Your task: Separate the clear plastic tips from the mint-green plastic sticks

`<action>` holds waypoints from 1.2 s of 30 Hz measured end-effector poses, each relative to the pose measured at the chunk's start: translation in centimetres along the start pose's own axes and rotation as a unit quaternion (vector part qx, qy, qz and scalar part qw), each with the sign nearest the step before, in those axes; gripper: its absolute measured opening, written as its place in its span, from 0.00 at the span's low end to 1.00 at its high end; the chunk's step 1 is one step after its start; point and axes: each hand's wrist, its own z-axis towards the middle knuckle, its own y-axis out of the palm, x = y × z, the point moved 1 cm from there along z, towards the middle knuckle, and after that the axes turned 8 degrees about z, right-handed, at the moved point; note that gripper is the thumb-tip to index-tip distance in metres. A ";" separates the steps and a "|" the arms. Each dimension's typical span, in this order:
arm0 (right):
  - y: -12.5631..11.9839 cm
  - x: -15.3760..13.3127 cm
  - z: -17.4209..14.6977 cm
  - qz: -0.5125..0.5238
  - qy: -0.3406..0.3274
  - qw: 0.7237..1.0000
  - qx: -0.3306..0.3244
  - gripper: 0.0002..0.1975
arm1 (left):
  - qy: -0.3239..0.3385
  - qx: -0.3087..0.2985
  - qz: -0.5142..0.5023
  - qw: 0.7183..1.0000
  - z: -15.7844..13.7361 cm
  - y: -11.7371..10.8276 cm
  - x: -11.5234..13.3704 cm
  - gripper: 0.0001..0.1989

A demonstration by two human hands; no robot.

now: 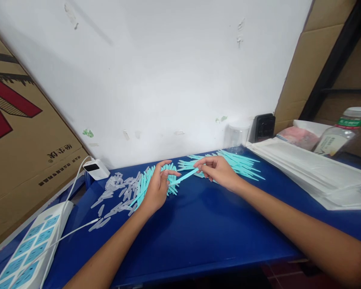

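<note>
while a scuffed wall (156,80) backs blue tabletop (183,237), right grip (218,170) pinches turquoise strip (187,175); left grip (158,188) unclear.

On your left, a power strip (33,248) lies near a cardboard box (27,136). Note the white-capped bottle (333,138) at your right.

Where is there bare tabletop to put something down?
The largest bare patch of the blue table lies between the left forearm and right forearm. A smaller one separates the right forearm from the white sheets. It's crowded around the left hand, with pale pieces and teal strips, and behind the right hand.
</note>
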 end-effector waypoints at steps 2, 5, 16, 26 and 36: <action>0.1 0.1 0.0 -0.002 0.000 1.000 -0.004 0.13 | 0.007 0.013 0.008 1.000 0.0 0.0 0.1 0.25; 0.0 0.0 0.0 0.001 -0.002 1.000 0.002 0.13 | 0.013 0.021 0.012 1.000 0.0 0.0 0.1 0.25; 0.5 0.9 -0.6 0.011 -0.008 0.995 -0.094 0.17 | 0.020 0.021 0.031 0.999 -0.4 0.2 0.5 0.27; 1.0 0.8 -1.2 0.029 0.011 0.985 -0.169 0.21 | 0.019 0.024 0.068 0.997 -0.9 0.6 0.4 0.28; 1.1 0.1 -1.3 0.019 0.017 0.982 -0.187 0.23 | 0.026 0.021 0.056 0.998 -0.8 0.6 0.6 0.22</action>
